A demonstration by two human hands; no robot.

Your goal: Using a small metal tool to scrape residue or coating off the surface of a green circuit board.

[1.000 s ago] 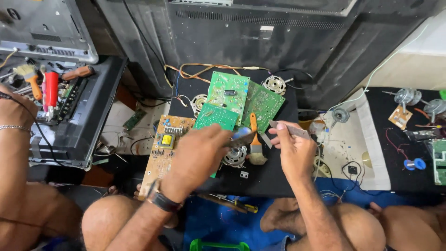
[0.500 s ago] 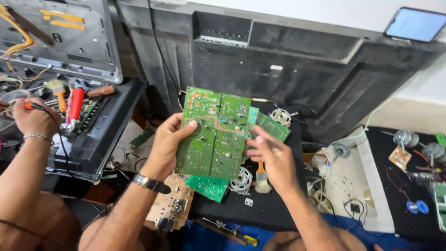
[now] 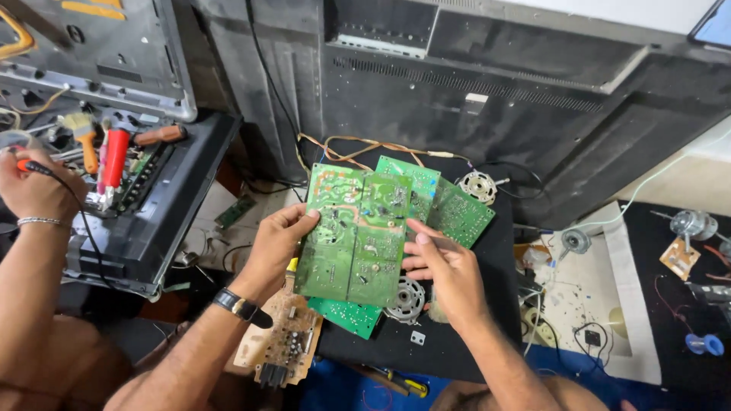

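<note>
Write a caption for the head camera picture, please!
Two hands, left hand and right hand, hold up a green circuit board.

Lit phone screen (image 3: 714, 27), top right.
</note>
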